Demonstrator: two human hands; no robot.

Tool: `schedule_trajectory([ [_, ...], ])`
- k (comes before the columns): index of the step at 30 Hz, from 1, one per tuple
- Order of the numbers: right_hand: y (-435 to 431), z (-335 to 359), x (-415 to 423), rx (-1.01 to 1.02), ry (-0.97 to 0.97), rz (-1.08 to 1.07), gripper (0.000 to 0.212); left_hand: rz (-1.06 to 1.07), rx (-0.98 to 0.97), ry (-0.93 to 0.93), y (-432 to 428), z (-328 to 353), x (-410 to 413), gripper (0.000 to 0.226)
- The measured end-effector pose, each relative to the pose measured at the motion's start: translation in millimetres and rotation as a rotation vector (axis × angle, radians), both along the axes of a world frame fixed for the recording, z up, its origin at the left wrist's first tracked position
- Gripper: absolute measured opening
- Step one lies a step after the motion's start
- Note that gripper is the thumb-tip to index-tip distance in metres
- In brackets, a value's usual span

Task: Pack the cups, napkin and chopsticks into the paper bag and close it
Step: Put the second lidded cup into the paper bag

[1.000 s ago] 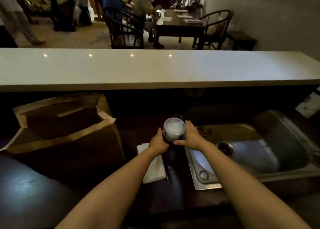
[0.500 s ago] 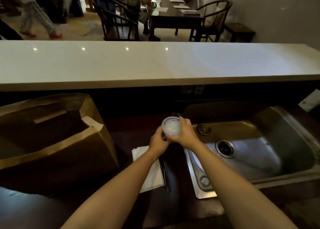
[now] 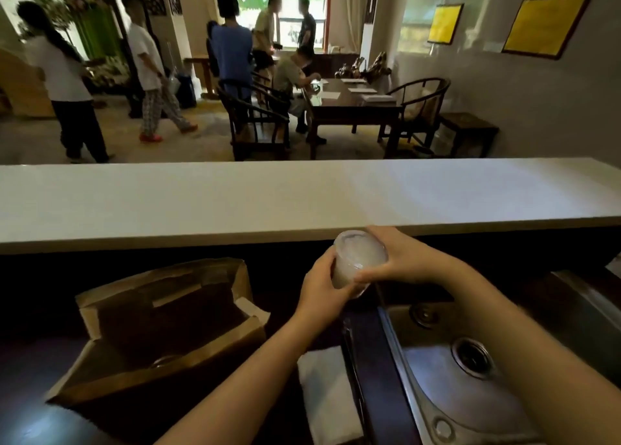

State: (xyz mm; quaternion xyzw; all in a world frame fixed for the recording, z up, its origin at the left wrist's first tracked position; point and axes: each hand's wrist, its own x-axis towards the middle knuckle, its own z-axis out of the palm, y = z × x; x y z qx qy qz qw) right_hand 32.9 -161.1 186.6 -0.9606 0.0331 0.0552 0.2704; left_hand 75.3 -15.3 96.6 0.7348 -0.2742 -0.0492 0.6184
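Dim and dark, the low table (image 3: 386,377) runs under a long white ledge (image 3: 302,202), and beyond that ledge a bright room holds people standing and one seated at a dark dining table with chairs.

Both my hands are wrapped around one lidded plastic cup (image 3: 359,259), lifted clear of the table and tilted so its lid faces up toward me. My left hand (image 3: 322,293) cups its lower side and base in a closed grip; my right hand (image 3: 400,259) clamps the upper side, fingers (image 3: 366,276) curled across the wall. The cup sits just below the white ledge's front edge, with open air beneath it.

Down and to the left, the brown paper bag (image 3: 168,360) stands open, its mouth wide and its near rim folded outward; something round shows faintly at the bottom, too dark to tell. Between the bag and my left forearm there is free space. A white napkin (image 3: 326,397) lies flat under my left arm, and dark chopsticks (image 3: 353,377) lie along its right edge. Right of those, the steel sink (image 3: 437,377) drops away below my right arm, its rim just beside the chopsticks.
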Motion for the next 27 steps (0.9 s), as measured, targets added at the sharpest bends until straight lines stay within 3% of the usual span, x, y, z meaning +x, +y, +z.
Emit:
schedule_trajectory([
  [3,20.8,32.0,10.9,-0.096,0.006,0.051,0.101,-0.007,0.012,-0.04,19.8,33.6,11.2,0.058],
  [6,44.0,51.1,23.5,-0.098,-0.08,0.049,0.094,-0.01,0.09,-0.058,43.1,63.5,23.7,0.062],
  [13,82.3,63.7,48.2,0.01,-0.088,0.041,0.091,-0.275,0.76,-0.186,139.8,123.4,73.8,0.061],
  [18,96.5,57.3,49.4,0.041,-0.132,0.055,0.09,-0.368,1.153,-0.203,214.6,103.9,94.1,0.049],
  [22,109.3,51.6,45.7,0.054,-0.13,0.074,0.094,-0.375,1.12,-0.139,224.3,86.5,99.2,0.026],
  [27,130.3,55.5,33.7,0.067,-0.203,0.128,0.094,-0.208,1.024,-0.032,228.6,83.2,110.4,0.021],
])
